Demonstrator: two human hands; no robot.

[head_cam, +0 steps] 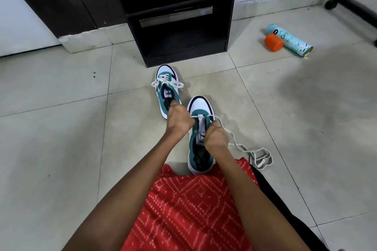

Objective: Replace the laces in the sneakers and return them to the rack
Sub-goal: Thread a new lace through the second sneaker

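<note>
I am working the near sneaker [201, 134], which is standing on the floor well out from the rack [177, 26], toe pointing at it. My left grip [179, 120] is curling at the first crossing, seemingly pinching the lace [251, 153]; its fingertips are hidden. My right grip [216, 138] is pinching the same lace, slack trailing away from the rack. Only the toe eyelets are looking threaded. The far sneaker [168, 89], just before the rack, is carrying a loose-ended lace. Neither is racked yet.
</note>
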